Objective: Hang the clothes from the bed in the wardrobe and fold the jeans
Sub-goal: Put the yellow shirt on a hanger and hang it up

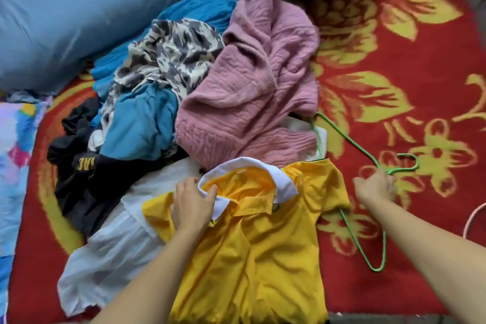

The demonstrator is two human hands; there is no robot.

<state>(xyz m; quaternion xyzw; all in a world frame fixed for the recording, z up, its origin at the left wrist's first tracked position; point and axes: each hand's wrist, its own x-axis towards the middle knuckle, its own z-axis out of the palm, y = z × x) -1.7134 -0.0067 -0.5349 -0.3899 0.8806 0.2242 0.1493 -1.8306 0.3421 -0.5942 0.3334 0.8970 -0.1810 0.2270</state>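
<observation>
L hand [193, 202] pinched shirt [249, 244] collar open at 6 o'clock of pile [236, 87], prob so hanger [378, 268], gripped at neck by R hand [376, 188] at 3 o'clock, could slide in

Left hand [191, 204] gripped white collar of yellow shirt [252, 239] on red floral blanket [410, 66]. Right hand [374, 188] held green hanger [368, 218] near its hook, one arm apparently inside the sleeve. Pink sweater [252, 92] heaped behind.
</observation>
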